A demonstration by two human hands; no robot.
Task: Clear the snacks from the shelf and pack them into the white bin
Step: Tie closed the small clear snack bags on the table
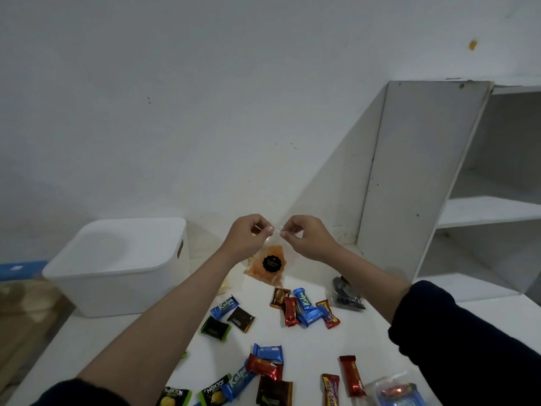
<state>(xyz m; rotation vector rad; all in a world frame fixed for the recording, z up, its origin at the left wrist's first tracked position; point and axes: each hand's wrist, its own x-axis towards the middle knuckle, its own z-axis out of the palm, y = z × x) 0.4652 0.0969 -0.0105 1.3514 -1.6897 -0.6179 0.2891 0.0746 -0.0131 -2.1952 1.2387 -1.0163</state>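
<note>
Both hands hold up a clear bag of orange chips with a round black label. My left hand and my right hand each pinch its top edge, close together above the table. The white bin stands to the left, with its inside hidden from here. Several wrapped snacks lie on the white table below: a blue Kalpa bar, a red and blue cluster, and green Nextar packs near the front edge.
A white shelf unit stands at the right, its visible shelves bare. A clear bag of dark items lies by its foot. A clear plastic pack sits at the front right. A white wall rises behind.
</note>
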